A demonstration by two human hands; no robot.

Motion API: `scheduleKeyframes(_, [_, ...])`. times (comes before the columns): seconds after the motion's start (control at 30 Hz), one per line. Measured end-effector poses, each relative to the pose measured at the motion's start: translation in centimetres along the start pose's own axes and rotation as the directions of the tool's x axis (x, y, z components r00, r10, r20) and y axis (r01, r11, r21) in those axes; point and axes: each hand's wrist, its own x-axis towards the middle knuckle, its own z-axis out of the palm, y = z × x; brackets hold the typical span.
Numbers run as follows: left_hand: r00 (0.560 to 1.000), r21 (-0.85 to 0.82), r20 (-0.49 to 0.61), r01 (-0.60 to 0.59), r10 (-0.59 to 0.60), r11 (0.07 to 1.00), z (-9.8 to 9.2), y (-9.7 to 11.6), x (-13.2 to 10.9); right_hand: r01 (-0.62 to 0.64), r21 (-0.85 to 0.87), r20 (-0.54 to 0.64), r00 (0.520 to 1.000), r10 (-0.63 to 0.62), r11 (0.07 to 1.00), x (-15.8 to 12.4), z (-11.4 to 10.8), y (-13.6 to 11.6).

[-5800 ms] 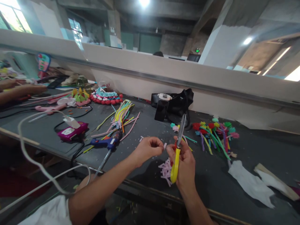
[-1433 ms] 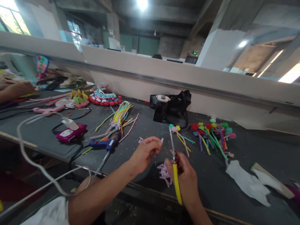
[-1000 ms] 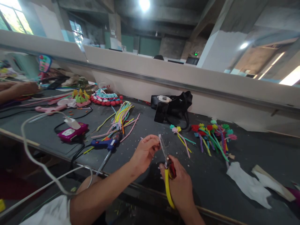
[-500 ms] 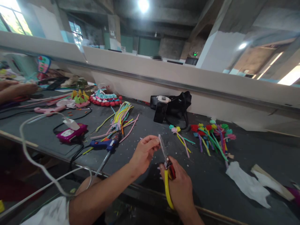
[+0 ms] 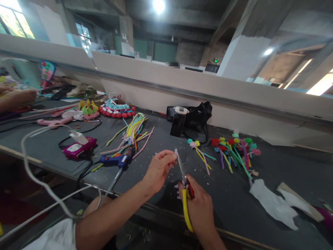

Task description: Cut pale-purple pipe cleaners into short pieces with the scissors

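My right hand [image 5: 199,207] grips scissors [image 5: 184,194] with yellow and red handles, blades pointing up and left. The blade tips reach the fingertips of my left hand [image 5: 159,169], which pinches a small piece too tiny to name. Short pale pink cut strips [image 5: 178,189] lie on the dark table [image 5: 229,205] just under both hands. Both hands hover near the table's front edge.
A blue glue gun [image 5: 118,160] and a loose bundle of coloured foam strips [image 5: 134,132] lie to the left. Finished coloured flowers [image 5: 234,149] lie to the right, a black bag [image 5: 194,116] behind, white scraps [image 5: 273,203] far right. Another person's hands [image 5: 15,99] work at far left.
The scissors swung from pointing up and right to leaning left against my left fingertips, and my right hand dropped nearer the table edge. In the last half second almost nothing moved.
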Motion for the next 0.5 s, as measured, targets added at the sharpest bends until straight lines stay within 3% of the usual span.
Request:
scheduleKeyframes(0.27, [1.0,-0.005,-0.017,0.018,-0.018,1.0,0.4,0.24,-0.3,-0.078,0.131,0.013,0.997,0.076,0.988,0.46,-0.6,-0.68])
scheduleKeyframes(0.5, [1.0,-0.011,-0.002,0.007,-0.007,1.0,0.26,-0.07,-0.15,-0.074,0.093,-0.036,0.996,0.078,0.993,0.38,-0.31,-0.38])
